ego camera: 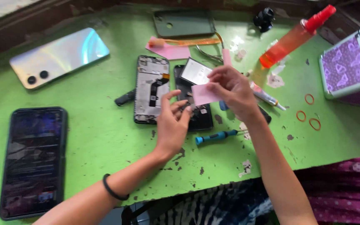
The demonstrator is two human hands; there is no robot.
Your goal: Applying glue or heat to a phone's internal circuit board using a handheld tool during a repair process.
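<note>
My right hand (232, 89) pinches a small pink card (203, 94) over an opened black phone (196, 114) on the green table (96, 133). My left hand (172, 123) rests on the lower part of that phone, fingers curled against it, a black band on its wrist. Beside it on the left lies a bare phone frame with exposed boards (151, 89). A small reflective panel (195, 71) leans on the opened phone's top.
A cracked black phone (34, 160) lies at the left, a shiny phone back (59, 57) behind it. A blue screwdriver (215, 136), glue tube (265, 96), orange spray bottle (292, 39), purple case (348, 62), rubber bands (309, 112), tweezers (208, 53) and dark green cover (184, 23) lie around.
</note>
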